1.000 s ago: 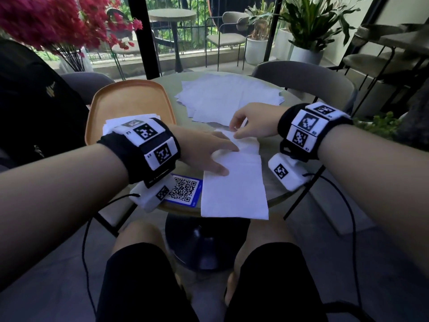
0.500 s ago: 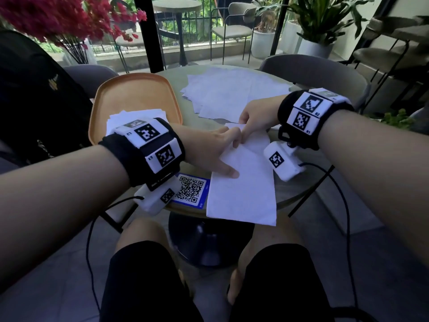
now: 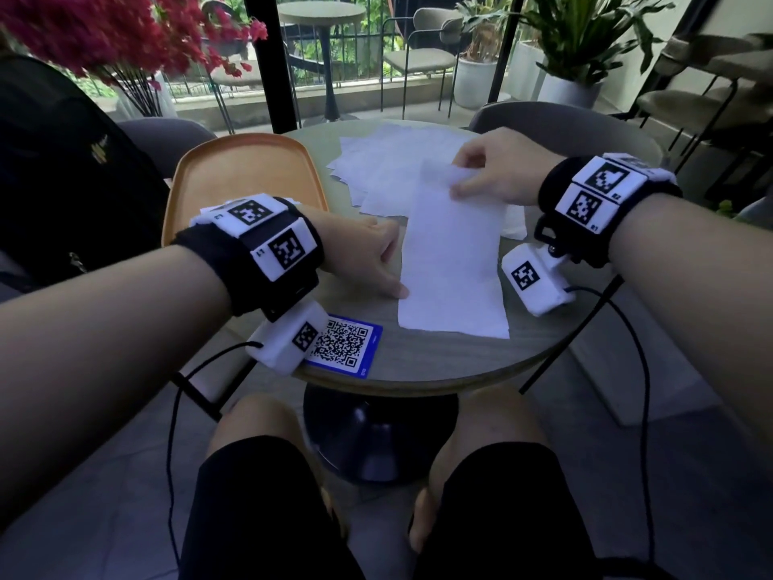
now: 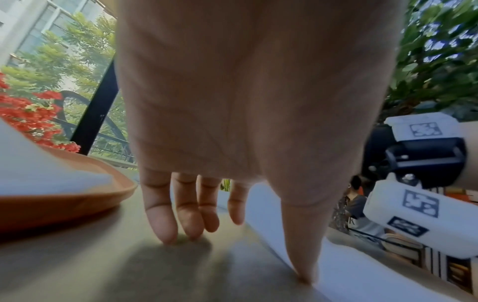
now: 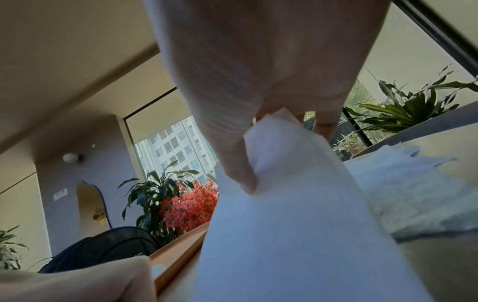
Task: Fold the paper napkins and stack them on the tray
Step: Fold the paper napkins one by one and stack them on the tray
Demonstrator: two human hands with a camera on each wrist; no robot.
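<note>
The napkin (image 3: 454, 253) is a long strip on the table (image 3: 418, 362), its far end lifted. The right hand (image 3: 497, 171) pinches this end, probably to fold it toward the near edge, while the left hand (image 3: 368, 261), fingers straight, steadies the left edge. Folded napkins (image 4: 38, 163) lie on the tray (image 3: 247, 169). The QR card (image 3: 345, 343) has no readable words

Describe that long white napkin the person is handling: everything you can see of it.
The napkin is a long, narrow strip of thin white paper, apparently already folded once lengthwise. Its near end lies flat on the round table; its far end is lifted, pinched in the right hand, thumb on top. The left hand rests by its left edge, thumb tip at the paper. Loose napkins lie behind it.
</note>
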